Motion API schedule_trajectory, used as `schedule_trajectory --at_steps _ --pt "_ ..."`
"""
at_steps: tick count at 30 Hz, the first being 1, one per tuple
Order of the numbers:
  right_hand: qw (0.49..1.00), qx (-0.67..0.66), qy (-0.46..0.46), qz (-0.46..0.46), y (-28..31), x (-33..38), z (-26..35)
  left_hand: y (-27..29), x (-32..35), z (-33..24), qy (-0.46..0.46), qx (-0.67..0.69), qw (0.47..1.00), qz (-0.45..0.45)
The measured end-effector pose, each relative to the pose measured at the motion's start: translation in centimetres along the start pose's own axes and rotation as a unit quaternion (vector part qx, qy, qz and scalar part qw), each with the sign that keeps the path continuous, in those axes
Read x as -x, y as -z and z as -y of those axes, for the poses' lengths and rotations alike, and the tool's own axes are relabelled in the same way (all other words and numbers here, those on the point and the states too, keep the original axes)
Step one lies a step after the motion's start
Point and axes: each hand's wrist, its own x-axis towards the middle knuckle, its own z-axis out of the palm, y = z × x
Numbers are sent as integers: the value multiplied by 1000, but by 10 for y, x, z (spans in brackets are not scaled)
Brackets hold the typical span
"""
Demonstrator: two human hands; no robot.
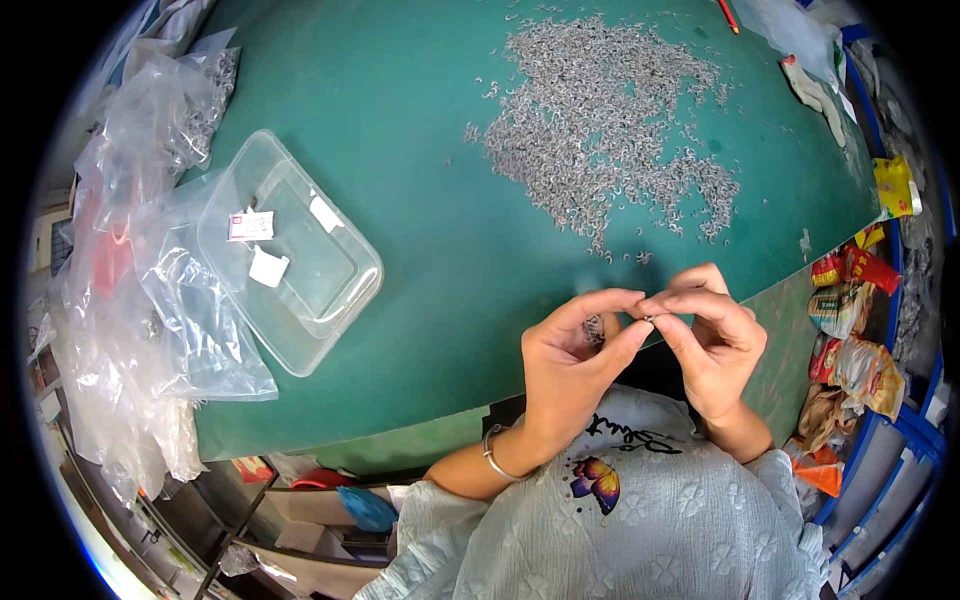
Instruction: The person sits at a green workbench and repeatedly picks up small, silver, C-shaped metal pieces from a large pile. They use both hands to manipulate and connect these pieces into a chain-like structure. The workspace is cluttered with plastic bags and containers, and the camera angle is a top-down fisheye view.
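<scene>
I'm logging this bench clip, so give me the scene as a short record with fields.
surface: green table
left hand: fingertips meet the right hand's, several small metal pieces in the palm
right hand: pinching a tiny metal piece
loose parts: pile of small metal rings
left side: clear plastic lid, clear plastic bags

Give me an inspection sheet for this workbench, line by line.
Surface: green table, mostly bare near the person.
Job's things: tiny metal part pinched between both hands; wide pile of small silvery parts further back.
Clutter: clear plastic container upside down, crumpled clear bags on the left.
Grippers: left hand and right hand, fingertips meeting on the part.
Cables: nothing seen.
Surroundings: colourful packets on the right, shelves below the table.
</scene>
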Motion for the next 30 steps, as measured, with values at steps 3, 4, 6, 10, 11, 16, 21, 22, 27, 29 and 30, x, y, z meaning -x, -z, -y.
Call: schedule_trajectory --at_steps 3,4,6,10,11,16,21,22,27,29,30 --pt "1000 -2 -2 -6 -2 -1 6 3 0 -4 -12 -2 1000 21" --pt "1000 7 5 -5 -2 -2 8 4 0 -5 -21 -3 999 26" --pt "1000 23 19 0 -3 -3 12 6 1 -7 -30 -8 999 31" --pt "999 18 27 5 -5 -5 19 6 3 -13 -54 -26 998 37" --pt "1000 10 24 3 -6 -4 20 6 4 -14 -66 -31 997 39" --pt "997 56 44 35 -2 -7 27 5 10 -22 -70 -33 996 39" --pt "995 62 57 58 0 -7 29 6 16 -24 -80 -41 995 50" --pt "995 58 54 60 -1 -7 30 6 16 -22 -92 -38 994 49" --pt "996 45 42 58 -2 -5 35 6 20 -22 -99 -35 993 58" --pt "997 37 41 57 0 -4 35 4 21 -23 -100 -32 993 58" --pt "997 33 41 57 0 -4 34 4 21 -23 -98 -31 993 58"
